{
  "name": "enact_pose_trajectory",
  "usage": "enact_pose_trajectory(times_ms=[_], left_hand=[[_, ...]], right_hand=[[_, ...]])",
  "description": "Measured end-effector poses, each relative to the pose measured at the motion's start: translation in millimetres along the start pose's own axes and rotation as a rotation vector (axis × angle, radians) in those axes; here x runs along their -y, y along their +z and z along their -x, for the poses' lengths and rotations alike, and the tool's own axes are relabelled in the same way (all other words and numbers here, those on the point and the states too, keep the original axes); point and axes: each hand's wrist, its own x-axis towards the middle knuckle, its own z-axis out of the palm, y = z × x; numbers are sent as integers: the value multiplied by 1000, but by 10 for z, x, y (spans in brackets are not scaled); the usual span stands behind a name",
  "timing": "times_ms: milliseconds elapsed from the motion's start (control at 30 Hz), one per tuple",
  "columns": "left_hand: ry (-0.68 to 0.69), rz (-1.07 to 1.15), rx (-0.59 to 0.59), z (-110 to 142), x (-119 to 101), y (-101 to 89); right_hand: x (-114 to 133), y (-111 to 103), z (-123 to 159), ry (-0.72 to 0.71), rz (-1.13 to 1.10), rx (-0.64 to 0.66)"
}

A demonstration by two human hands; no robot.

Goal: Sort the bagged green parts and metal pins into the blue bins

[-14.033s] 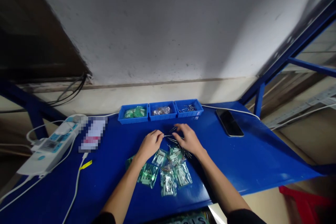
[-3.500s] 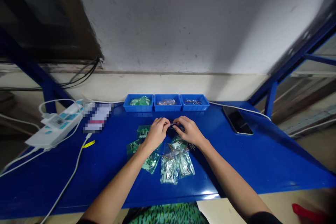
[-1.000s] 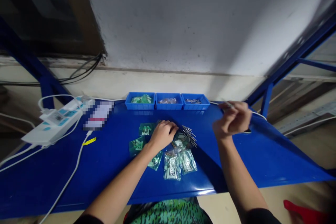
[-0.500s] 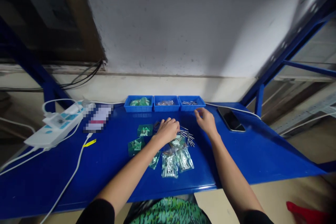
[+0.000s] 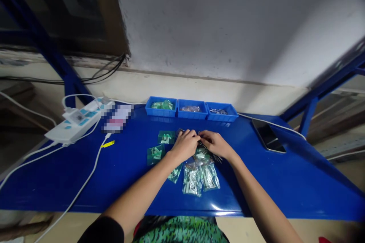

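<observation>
My left hand (image 5: 186, 145) is closed, its fingers curled down over the middle of the blue table. My right hand (image 5: 217, 145) meets it fingertip to fingertip, also closed. Whatever they pinch is hidden behind the fingers. Thin metal rods (image 5: 218, 158) stick out from under my right hand. Just in front of both hands lie clear bags with white parts (image 5: 191, 182) and a green bag (image 5: 203, 154). Left of my left hand are green bags of white pieces, one at the back (image 5: 166, 137) and one nearer (image 5: 156, 154); another (image 5: 175, 174) lies partly under my left forearm.
Three blue bins line the back edge: one with green bags (image 5: 161, 111), one with clear bags (image 5: 192, 114), one with metal rods (image 5: 222, 116). A phone (image 5: 268, 135) lies right. A white power strip (image 5: 75, 121) and cable (image 5: 90, 174) occupy the left.
My right hand has moved left and toward me, from beside the right bin to my left hand, and now covers part of the rods. The camera view has shifted a little.
</observation>
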Motion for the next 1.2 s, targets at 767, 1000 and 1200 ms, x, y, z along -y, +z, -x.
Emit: enact_pose_trajectory(times_ms=[767, 1000, 1200], left_hand=[[-196, 100, -184, -32, 161, -98], [-128, 320, -226, -22, 164, -96], [-38, 385, -326, -17, 111, -142]], right_hand=[[2, 59, 12, -107, 6, -192], [92, 25, 16, -136, 33, -257], [121, 15, 33, -125, 5, -297]])
